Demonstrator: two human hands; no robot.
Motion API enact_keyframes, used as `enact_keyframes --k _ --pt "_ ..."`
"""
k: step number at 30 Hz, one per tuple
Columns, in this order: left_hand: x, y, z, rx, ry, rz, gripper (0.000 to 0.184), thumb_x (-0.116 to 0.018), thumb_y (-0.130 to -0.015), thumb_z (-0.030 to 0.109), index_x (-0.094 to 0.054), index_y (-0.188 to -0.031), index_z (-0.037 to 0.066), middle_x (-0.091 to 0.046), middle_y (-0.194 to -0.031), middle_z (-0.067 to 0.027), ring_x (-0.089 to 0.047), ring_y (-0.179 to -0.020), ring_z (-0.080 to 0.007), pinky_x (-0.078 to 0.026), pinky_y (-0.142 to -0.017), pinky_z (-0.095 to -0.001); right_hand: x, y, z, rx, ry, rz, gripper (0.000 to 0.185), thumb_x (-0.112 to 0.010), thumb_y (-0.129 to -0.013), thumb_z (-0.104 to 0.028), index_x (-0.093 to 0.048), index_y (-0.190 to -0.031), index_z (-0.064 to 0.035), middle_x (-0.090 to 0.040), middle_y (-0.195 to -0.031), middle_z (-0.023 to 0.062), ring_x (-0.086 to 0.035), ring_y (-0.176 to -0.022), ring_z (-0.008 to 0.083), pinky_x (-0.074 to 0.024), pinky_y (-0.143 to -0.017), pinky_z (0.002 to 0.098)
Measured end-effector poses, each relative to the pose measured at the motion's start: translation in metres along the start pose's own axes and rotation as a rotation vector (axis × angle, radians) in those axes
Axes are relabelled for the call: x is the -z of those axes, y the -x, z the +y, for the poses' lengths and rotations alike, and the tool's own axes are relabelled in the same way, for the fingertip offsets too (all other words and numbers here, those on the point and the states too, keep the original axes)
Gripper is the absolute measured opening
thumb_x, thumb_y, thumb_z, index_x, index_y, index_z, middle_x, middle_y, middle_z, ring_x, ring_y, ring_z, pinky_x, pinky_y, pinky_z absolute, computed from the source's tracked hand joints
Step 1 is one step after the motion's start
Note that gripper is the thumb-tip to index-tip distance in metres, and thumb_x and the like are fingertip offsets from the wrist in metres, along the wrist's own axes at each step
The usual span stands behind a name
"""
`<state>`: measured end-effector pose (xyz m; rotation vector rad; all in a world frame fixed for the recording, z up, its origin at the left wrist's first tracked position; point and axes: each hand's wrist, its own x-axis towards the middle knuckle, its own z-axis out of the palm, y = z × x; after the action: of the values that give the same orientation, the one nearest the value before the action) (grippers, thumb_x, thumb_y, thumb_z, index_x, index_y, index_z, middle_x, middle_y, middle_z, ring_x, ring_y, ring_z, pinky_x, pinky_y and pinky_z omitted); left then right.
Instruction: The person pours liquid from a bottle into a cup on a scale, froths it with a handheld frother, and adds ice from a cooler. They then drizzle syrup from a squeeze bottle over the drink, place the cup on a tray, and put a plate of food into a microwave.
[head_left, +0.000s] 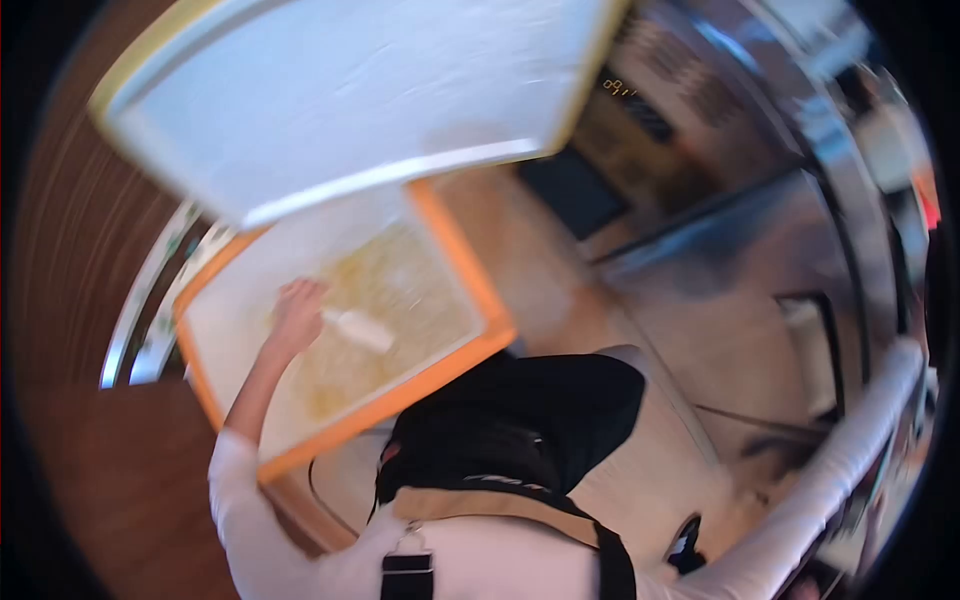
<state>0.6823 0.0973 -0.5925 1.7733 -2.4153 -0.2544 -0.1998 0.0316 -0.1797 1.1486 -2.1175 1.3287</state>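
Observation:
My left hand is closed around a white, flat-ended tool like a scoop or scraper; blur hides its exact kind. Both are over an open chest with an orange rim and a whitish inside. Yellowish, blurred contents lie beneath the tool, and I cannot make out what they are. Above the chest a large white lid with a yellow edge is raised. My right arm stretches far out to the right, and its hand is lost at the dark edge of the view.
A steel appliance with a lit display stands to the right. Brown wood-like flooring or panelling lies on the left. A cable hangs below the chest. Blurred shapes, possibly a person, appear at far right.

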Motion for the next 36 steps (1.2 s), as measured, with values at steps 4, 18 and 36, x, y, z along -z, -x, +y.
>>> enact_keyframes --k 4,18,36 --pt "-0.099 0.033 -0.062 0.18 -0.136 -0.429 0.061 -0.057 -0.072 -0.005 -0.05 -0.131 0.007 -0.047 -0.141 -0.0092 -0.038 -0.133 -0.028 -0.036 -0.099 -0.0498 -0.021 0.022 0.006 0.004 0.006 -0.047 0.1 -0.082 -0.068 -0.048 -0.036 -0.141 0.0051 -0.054 -0.126 0.0206 -0.056 -0.113 0.031 -0.0442 -0.095 0.0397" --pt "-0.086 0.003 -0.085 0.179 -0.101 -0.4 0.035 -0.065 -0.084 0.035 -0.061 -0.11 0.011 -0.066 -0.098 -0.0121 -0.065 -0.091 -0.0304 -0.051 -0.074 -0.0434 0.022 0.205 -0.066 0.091 -0.122 -0.06 0.102 -0.083 -0.066 -0.048 -0.036 -0.142 0.0019 -0.055 -0.124 0.0185 -0.057 -0.11 0.0304 -0.0463 -0.093 0.0407" --pt "-0.165 -0.101 -0.046 0.536 0.129 -0.084 0.028 -0.061 -0.088 0.038 -0.066 -0.102 0.014 -0.069 -0.082 -0.0135 -0.068 -0.079 -0.0323 -0.05 -0.069 -0.0465 0.014 0.386 -0.148 0.034 -0.436 -0.329 0.105 -0.084 -0.062 -0.047 -0.035 -0.143 -0.0022 -0.057 -0.121 0.0159 -0.058 -0.105 0.0297 -0.049 -0.09 0.042"
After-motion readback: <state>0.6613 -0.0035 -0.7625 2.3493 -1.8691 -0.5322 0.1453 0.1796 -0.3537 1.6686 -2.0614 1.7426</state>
